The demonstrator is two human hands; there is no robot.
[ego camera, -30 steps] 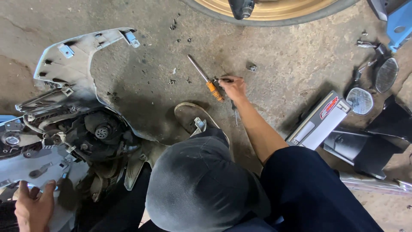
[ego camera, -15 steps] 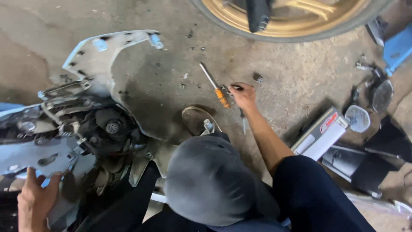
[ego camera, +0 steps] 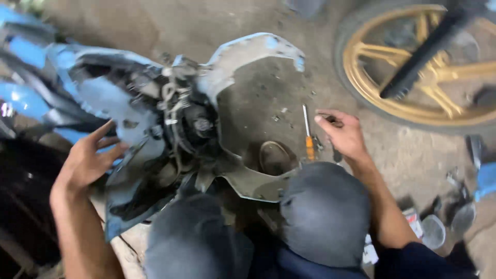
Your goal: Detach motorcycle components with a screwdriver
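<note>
A grey-blue motorcycle fairing panel (ego camera: 248,51) with exposed wiring and a headlight unit (ego camera: 191,121) lies on the concrete floor in front of my knees. My left hand (ego camera: 88,157) rests against the panel's left side with its fingers spread, holding nothing. My right hand (ego camera: 345,135) hovers low over the floor to the right, its fingers closed around a small dark tool (ego camera: 330,120) whose kind I cannot make out. Just left of that hand, an orange-handled screwdriver (ego camera: 308,138) lies on the floor, apart from the fingers.
A gold spoked wheel with a black tyre (ego camera: 361,95) stands at the upper right. A brown sandal (ego camera: 274,157) lies under the panel's edge. Small round containers and loose parts (ego camera: 434,230) sit at the lower right. Blue bodywork (ego camera: 23,98) is at the left.
The view has swung left and closer. My left hand rose from the lower edge onto the panel. My right hand came off the orange-handled screwdriver, which now lies beside it.
</note>
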